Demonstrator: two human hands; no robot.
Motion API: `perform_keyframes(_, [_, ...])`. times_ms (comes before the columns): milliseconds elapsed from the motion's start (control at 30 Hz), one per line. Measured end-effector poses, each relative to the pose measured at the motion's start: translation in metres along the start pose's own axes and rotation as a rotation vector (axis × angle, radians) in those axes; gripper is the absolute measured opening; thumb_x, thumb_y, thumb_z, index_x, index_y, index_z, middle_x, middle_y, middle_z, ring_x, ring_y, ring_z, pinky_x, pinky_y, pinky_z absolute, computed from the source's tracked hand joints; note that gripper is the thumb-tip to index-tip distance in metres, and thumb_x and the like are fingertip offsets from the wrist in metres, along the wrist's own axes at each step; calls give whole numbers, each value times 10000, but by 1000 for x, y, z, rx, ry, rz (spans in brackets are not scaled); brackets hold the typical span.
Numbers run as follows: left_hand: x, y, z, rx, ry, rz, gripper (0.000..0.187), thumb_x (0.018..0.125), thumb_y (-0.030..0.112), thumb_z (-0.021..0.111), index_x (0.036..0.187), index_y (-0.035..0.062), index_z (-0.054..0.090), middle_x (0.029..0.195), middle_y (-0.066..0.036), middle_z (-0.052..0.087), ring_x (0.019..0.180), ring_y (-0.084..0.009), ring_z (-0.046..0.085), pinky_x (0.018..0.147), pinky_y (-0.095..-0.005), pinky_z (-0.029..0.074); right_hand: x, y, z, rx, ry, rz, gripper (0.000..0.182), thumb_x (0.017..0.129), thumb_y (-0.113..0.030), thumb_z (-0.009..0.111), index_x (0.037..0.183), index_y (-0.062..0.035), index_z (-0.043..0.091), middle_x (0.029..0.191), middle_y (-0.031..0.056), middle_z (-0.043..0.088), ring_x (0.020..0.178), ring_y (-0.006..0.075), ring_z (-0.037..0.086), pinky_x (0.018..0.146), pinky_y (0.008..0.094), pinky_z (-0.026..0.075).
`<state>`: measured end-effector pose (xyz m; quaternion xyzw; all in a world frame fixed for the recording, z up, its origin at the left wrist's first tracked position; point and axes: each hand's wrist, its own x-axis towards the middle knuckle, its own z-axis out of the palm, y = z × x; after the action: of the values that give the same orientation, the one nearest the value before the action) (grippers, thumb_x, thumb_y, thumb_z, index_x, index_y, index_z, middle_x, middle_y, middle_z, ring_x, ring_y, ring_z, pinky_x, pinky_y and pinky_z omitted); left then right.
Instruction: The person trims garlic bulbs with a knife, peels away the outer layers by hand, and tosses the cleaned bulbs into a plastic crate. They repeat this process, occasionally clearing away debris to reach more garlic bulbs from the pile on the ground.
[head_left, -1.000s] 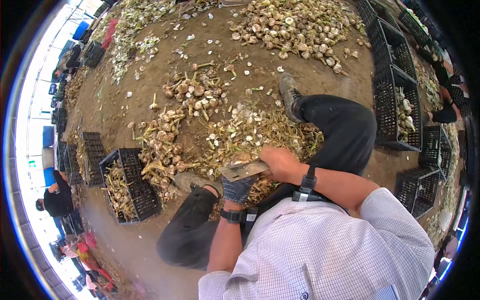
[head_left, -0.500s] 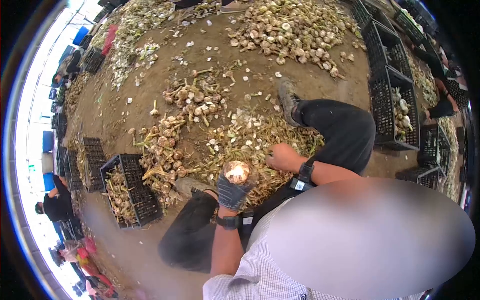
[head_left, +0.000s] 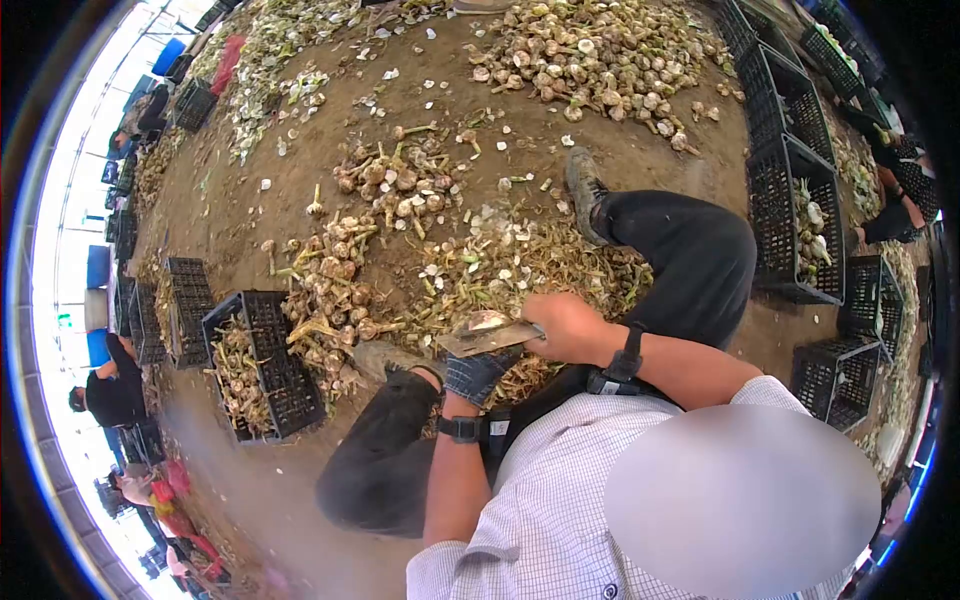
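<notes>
My left hand [head_left: 478,377], in a dark glove, is closed around a garlic bulb [head_left: 488,320] in front of my lap. In my bare right hand [head_left: 570,328] is a knife with a broad flat blade [head_left: 485,340]. The blade lies across the gloved hand, against the near side of the bulb, and hides part of both. Beneath my hands spreads a litter of cut stalks and skins [head_left: 540,265]. Past it, to the left, lies a heap of garlic with stalks [head_left: 330,275].
A tilted black crate [head_left: 265,370] holding garlic stands by my left leg. Black crates [head_left: 795,220] line the right side, one with garlic inside. A large garlic pile [head_left: 610,65] lies farther off. Other people [head_left: 115,400] sit at the left and right edges.
My right hand has come up and left to the bulb, and the knife blade now shows across it. The bulb's pale cut face has turned partly out of sight.
</notes>
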<state>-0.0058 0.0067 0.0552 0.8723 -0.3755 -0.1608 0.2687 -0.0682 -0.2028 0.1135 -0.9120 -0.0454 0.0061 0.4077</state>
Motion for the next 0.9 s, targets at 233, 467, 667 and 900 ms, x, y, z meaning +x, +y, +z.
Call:
perform_keyframes(233, [2, 8, -10, -419, -1, -162, 395, 780, 351, 736, 1067, 87, 671, 1047, -114, 687, 968, -310, 631, 870, -438, 479, -2, 19, 14, -31, -128, 82, 240, 746, -217, 682, 862, -22, 600, 892, 172, 616, 854, 386, 605, 750, 475, 492])
perform_keyframes(467, [-9, -21, 31, -482, 164, -201, 310, 772, 213, 736, 1033, 55, 678, 982, -131, 700, 898, -299, 653, 817, -414, 497, 1, 34, 34, -52, -100, 81, 192, 737, -193, 662, 820, -39, 584, 792, 167, 599, 776, 381, 608, 697, 470, 492])
perform_keyframes(667, [-15, 9, 2, -241, 142, -328, 370, 825, 246, 699, 1115, 41, 596, 1058, -87, 641, 994, -231, 604, 880, -368, 481, 5, 42, 33, -110, -227, 205, 201, 768, -219, 648, 838, -32, 625, 805, 175, 635, 775, 375, 625, 705, 472, 503])
perform_keyframes(900, [-28, -56, -37, 114, 385, 5, 351, 866, 217, 648, 1161, 55, 549, 1069, -68, 592, 992, -191, 570, 837, -334, 491, 8, 66, 27, 59, -251, 444, 380, 865, -350, 614, 975, 9, 669, 780, 168, 663, 697, 307, 641, 665, 440, 511])
